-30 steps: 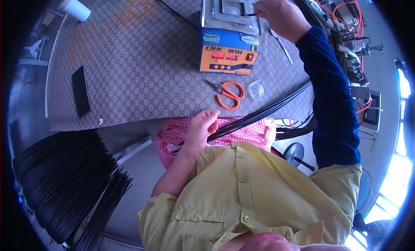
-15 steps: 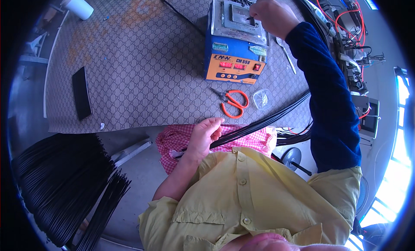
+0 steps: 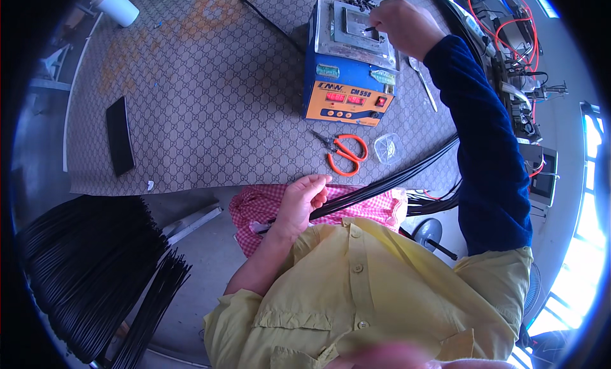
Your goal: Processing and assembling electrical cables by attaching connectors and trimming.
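Over blue-orange box machine (image 3: 349,63) on patterned tabletop (image 3: 203,95), my right hand (image 3: 402,27) pinches small dark piece against metal top plate. My left hand (image 3: 304,200) down at lap, fingers curled around bundle of black cables (image 3: 388,181) lying across red checked cloth (image 3: 264,207). Orange-handled pliers (image 3: 342,154) and small clear cup (image 3: 387,147) just in front of machine. Black flat device (image 3: 119,143) near table's left edge.
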The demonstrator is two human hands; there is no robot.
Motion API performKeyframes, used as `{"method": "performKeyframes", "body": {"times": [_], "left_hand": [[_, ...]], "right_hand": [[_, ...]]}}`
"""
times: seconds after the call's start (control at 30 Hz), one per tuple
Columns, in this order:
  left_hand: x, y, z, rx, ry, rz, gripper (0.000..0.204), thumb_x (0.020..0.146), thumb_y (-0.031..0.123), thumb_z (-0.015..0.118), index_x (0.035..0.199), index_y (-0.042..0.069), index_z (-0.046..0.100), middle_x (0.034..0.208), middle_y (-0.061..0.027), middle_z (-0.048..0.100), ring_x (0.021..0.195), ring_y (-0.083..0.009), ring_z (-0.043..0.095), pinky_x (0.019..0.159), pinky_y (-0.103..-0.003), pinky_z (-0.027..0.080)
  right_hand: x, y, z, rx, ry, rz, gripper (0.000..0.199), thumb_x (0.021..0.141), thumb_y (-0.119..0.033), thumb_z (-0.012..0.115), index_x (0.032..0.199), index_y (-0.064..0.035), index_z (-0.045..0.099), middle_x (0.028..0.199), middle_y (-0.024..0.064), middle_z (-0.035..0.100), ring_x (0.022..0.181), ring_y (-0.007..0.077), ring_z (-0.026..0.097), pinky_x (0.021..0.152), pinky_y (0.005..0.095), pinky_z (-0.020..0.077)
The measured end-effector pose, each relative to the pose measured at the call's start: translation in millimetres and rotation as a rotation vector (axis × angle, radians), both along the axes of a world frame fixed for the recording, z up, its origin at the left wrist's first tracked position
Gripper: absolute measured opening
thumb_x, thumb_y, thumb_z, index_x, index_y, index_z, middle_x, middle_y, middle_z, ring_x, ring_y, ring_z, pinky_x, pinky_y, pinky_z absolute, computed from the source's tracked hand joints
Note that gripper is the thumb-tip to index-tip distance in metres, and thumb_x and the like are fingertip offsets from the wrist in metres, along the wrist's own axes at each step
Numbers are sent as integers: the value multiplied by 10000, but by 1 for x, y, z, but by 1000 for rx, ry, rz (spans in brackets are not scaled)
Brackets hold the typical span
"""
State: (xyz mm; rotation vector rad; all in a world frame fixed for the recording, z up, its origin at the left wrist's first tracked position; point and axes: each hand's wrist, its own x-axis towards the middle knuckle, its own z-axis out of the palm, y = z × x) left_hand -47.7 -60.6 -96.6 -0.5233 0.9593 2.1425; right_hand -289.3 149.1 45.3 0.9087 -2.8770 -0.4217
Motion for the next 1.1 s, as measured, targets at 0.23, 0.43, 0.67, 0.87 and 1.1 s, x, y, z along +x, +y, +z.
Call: {"method": "performKeyframes", "body": {"times": [0.23,0.43,0.67,0.87,1.1], "left_hand": [[0,0,1,5,13,-3,186,863,129,469,955,0,566,666,13,511,558,-49,445,523,-172,357],[0,0,0,-10,19,-5,191,864,135,469,953,-2,568,657,9,504,561,-52,433,528,-176,346],[-2,-1,2,-12,18,-27,194,865,140,470,954,-3,568,647,10,500,557,-52,429,530,-176,345],[-1,-1,2,-8,4,-24,191,863,140,477,955,1,571,651,13,507,559,-47,435,529,-167,348],[-2,-1,2,-1,-5,-24,188,861,139,482,955,5,574,658,13,514,562,-44,439,527,-163,350]], "right_hand": [[5,-3,5,-42,29,20,59,772,-61,565,800,-50,616,788,86,580,742,234,581,669,290,478],[12,-11,8,-117,32,19,47,744,-37,569,774,-45,604,770,85,560,715,241,579,647,305,472],[15,-15,4,-83,54,50,40,732,-23,552,747,-38,585,759,85,541,700,244,573,636,314,472],[15,-8,6,-128,71,69,72,750,-52,546,788,-37,606,798,89,567,706,234,578,647,314,476],[13,7,9,-393,-139,-244,104,734,-109,579,776,-21,616,776,110,577,737,211,579,670,295,461]]}}
